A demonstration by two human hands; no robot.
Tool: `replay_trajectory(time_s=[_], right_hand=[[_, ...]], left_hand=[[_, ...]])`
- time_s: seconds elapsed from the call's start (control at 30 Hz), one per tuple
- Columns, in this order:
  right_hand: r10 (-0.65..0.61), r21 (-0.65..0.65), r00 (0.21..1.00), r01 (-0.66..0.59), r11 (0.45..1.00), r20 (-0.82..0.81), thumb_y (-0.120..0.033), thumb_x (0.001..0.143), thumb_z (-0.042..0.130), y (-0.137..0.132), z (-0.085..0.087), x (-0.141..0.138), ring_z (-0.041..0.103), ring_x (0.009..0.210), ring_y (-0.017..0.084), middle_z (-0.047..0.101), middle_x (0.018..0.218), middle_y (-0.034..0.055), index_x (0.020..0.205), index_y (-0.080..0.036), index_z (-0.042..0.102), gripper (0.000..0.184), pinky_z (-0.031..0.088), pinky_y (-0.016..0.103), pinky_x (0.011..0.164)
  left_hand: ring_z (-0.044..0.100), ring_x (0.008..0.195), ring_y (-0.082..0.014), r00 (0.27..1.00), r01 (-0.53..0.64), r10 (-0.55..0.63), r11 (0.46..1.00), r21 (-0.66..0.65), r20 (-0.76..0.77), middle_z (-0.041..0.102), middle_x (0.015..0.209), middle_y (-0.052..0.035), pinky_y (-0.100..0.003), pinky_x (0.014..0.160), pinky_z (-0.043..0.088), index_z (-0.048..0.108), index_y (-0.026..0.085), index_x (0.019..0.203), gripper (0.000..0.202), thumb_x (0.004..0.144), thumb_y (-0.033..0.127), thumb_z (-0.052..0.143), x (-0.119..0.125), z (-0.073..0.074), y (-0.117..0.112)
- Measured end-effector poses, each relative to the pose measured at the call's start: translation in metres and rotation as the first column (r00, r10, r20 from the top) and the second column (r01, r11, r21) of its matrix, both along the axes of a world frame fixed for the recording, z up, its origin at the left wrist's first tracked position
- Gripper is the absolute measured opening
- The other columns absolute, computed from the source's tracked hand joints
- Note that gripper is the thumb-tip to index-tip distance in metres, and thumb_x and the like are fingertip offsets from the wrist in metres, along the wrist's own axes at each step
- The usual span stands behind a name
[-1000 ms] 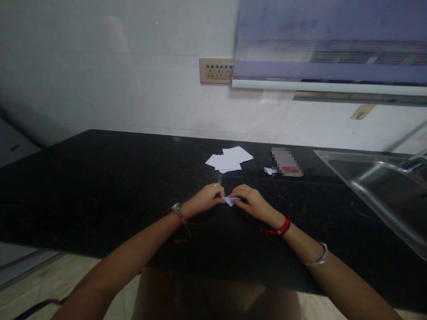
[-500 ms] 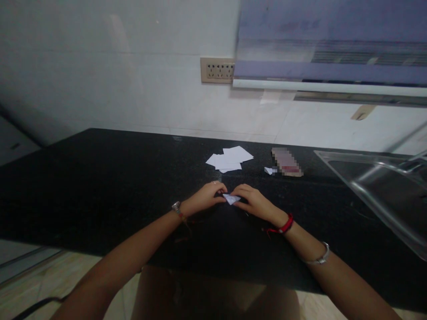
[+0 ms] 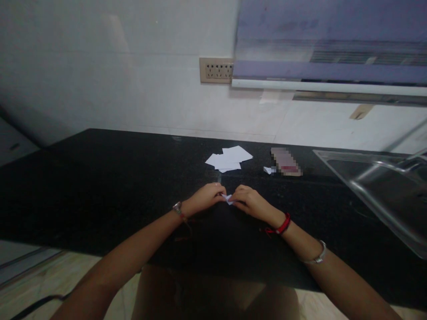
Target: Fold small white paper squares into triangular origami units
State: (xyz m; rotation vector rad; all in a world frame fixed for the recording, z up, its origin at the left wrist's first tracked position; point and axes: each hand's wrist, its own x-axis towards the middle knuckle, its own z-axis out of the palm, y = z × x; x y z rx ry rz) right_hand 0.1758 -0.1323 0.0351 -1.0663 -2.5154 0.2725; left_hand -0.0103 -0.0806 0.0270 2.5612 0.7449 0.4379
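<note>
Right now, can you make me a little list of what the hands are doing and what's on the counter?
left hand: pinches one end of the small folded paper
right hand: pinches the other end of the paper
surface: black counter
behind the hands: loose pile of white paper sheets
right of the pile: a tiny folded paper piece beside a blurred flat object
far right: metal sink
wall: socket plate
</note>
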Motion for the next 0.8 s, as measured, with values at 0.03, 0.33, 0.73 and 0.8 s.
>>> replay_trajectory(time_s=[0.03,0.33,0.73,0.8], right_hand=[[-0.017,-0.005,1.000,0.017,1.000,-0.005,-0.014,0.076,0.051,-0.0005,0.0001,0.0002,0.051,0.079,0.016,0.061,0.081,0.0062,0.091,-0.016,0.061,0.018,0.041,0.028,0.072],[-0.088,-0.025,0.986,0.086,0.996,-0.138,-0.019,0.081,0.045,0.0004,-0.0004,0.0041,0.052,0.081,0.014,0.062,0.085,0.0049,0.090,-0.017,0.060,0.018,0.040,0.027,0.074],[-0.130,-0.037,0.983,0.126,0.991,-0.132,-0.019,0.077,0.052,0.0015,0.0004,0.0045,0.052,0.080,0.014,0.056,0.085,0.0057,0.085,-0.016,0.061,0.013,0.042,0.026,0.071],[-0.150,-0.007,0.981,0.151,0.989,-0.122,-0.017,0.076,0.051,0.0003,0.0002,0.0032,0.051,0.082,0.015,0.055,0.086,0.0060,0.083,-0.015,0.061,0.012,0.042,0.027,0.073]], left_hand=[[0.050,0.074,-0.0131,1.000,0.000,0.000,1.000,0.002,0.000,0.056,0.077,-0.0024,-0.021,0.065,0.037,0.056,0.014,0.077,0.020,0.080,0.032,0.047,-0.0003,-0.0002,0.0003],[0.051,0.075,-0.0133,1.000,0.024,-0.024,1.000,0.019,0.018,0.056,0.078,-0.0024,-0.022,0.067,0.037,0.056,0.015,0.079,0.021,0.080,0.033,0.046,-0.0001,-0.0046,0.0033],[0.049,0.073,-0.0133,1.000,-0.025,0.027,0.995,0.094,-0.016,0.054,0.078,-0.0025,-0.022,0.062,0.036,0.053,0.015,0.077,0.022,0.080,0.036,0.045,0.0005,-0.0071,-0.0007],[0.049,0.072,-0.0131,0.999,-0.032,0.035,0.993,0.112,-0.029,0.053,0.078,-0.0024,-0.022,0.061,0.036,0.053,0.015,0.077,0.022,0.080,0.035,0.045,0.0010,-0.0073,-0.0022]])
